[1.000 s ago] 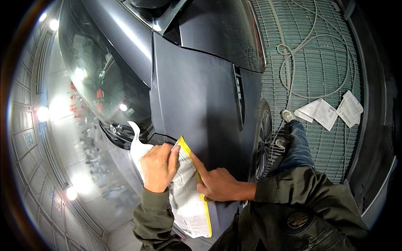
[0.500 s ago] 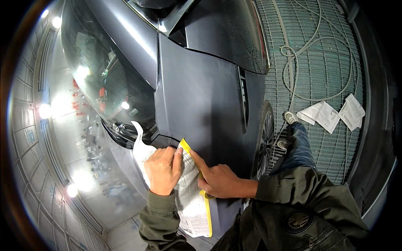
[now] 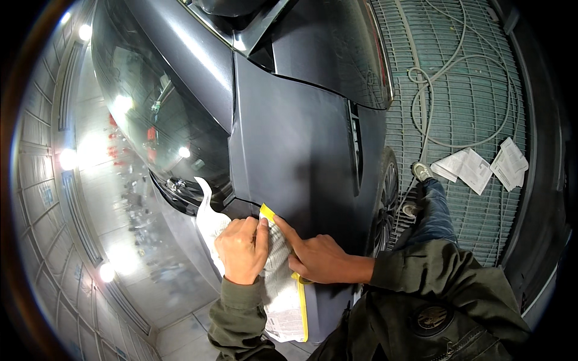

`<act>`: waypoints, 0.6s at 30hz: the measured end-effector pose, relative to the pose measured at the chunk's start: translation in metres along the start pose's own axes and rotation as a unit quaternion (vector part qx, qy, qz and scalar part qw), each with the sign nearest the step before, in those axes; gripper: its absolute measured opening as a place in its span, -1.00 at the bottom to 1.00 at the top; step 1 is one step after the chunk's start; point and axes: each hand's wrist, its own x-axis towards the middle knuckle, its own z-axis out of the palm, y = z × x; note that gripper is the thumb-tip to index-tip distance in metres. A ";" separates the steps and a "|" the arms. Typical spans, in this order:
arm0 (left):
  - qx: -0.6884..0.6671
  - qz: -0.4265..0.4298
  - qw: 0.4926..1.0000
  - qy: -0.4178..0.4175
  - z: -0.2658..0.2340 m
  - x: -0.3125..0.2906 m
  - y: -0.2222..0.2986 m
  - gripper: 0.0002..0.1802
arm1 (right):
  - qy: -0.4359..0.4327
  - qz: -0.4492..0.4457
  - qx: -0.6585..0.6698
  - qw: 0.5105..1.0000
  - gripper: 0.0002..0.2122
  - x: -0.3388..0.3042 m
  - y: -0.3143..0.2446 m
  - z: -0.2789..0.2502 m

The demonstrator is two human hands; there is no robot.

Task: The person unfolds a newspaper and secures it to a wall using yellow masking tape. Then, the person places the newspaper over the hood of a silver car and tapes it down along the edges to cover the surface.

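Observation:
A sheet of newspaper (image 3: 282,310) edged with yellow masking tape (image 3: 267,212) lies along the dark grey front fender (image 3: 289,156) of a car. My left hand (image 3: 242,249) is closed over the paper's upper part, thumb beside the tape's top end. From the right, my right hand (image 3: 322,257) reaches in with its index finger stretched onto the taped edge near that end. Its other fingers are curled, and a curved bit of yellow tape shows beneath them; the rest of it is hidden. A loose white strip of the paper sticks up near the base of the windshield (image 3: 162,102).
A car wheel (image 3: 385,210) stands beside my leg. On the metal floor grating (image 3: 457,114) lie a looped pale hose (image 3: 421,99) and folded newspaper sheets (image 3: 472,171). The side mirror (image 3: 241,6) juts out at the top. Bright lamps (image 3: 68,159) line the left wall.
The whole view has shifted slightly, so the car and both hands appear a little further right. My hands keep nearly the same places on the paper and tape.

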 end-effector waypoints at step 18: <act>0.022 0.019 0.999 0.033 0.005 -0.001 0.005 -0.69 | -0.007 -0.015 -0.018 1.000 -0.15 0.013 -0.005 -0.015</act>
